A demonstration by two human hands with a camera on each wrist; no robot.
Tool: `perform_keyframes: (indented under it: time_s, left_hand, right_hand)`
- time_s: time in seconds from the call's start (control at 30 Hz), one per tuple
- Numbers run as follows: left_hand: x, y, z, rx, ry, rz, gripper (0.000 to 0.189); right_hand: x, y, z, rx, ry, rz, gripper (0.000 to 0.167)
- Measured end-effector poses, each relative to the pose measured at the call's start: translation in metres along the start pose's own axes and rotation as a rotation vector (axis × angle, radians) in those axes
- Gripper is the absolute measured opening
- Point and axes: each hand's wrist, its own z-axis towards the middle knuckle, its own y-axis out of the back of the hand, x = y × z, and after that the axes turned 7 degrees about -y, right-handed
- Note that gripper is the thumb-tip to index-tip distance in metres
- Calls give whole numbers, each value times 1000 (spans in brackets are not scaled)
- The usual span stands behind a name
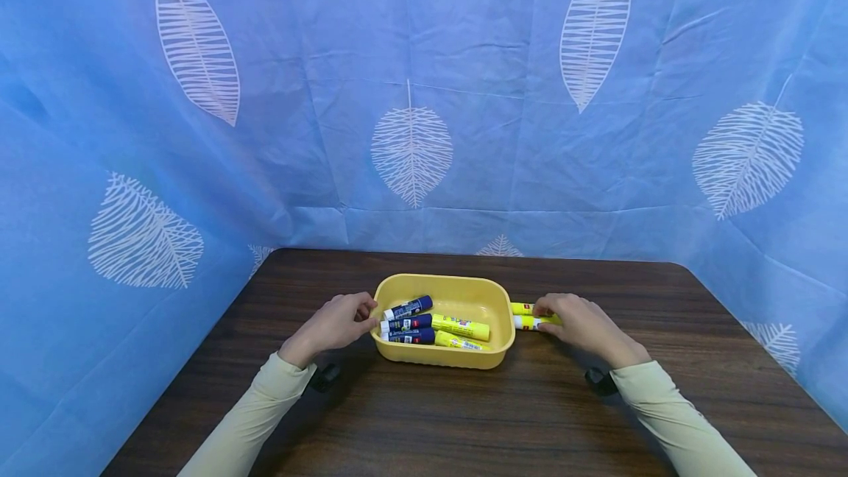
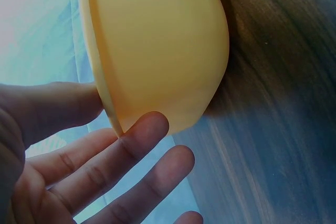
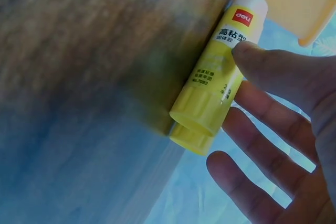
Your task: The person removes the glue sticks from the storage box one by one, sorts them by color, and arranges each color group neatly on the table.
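A yellow plastic basket [image 1: 464,357] stands on the table, with three dark blue glue sticks [image 1: 408,307] on its left side and two yellow glue sticks [image 1: 460,327] to their right. My left hand [image 1: 338,321] pinches the rim at the basket's left end; the left wrist view has the thumb at the rim and fingertips along the outer wall. Just right of the basket, two more yellow glue sticks [image 3: 220,66] lie side by side on the table. My right hand [image 1: 583,322] grips this pair, its thumb on the nearer stick and its fingers on the far side.
The dark wooden table [image 1: 450,425] has its back edge behind the basket. A blue curtain [image 1: 490,153] with white leaf prints hangs behind and at both sides. A small dark device sits at each wrist.
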Motion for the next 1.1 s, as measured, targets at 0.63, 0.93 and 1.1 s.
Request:
perform_keyframes:
  time_s: [0.63,0.93,1.1]
  left_hand:
    - [1,-1,2,-7,14,0,29]
    - [2,-1,1,-3,15,7,29]
    - [1,-1,2,1,6,5,28]
  right_hand:
    - [14,21,8,-58,27,59,13]
    - [37,33,24,-112,82,96,15]
    - [53,35,35,-98,107,132,19]
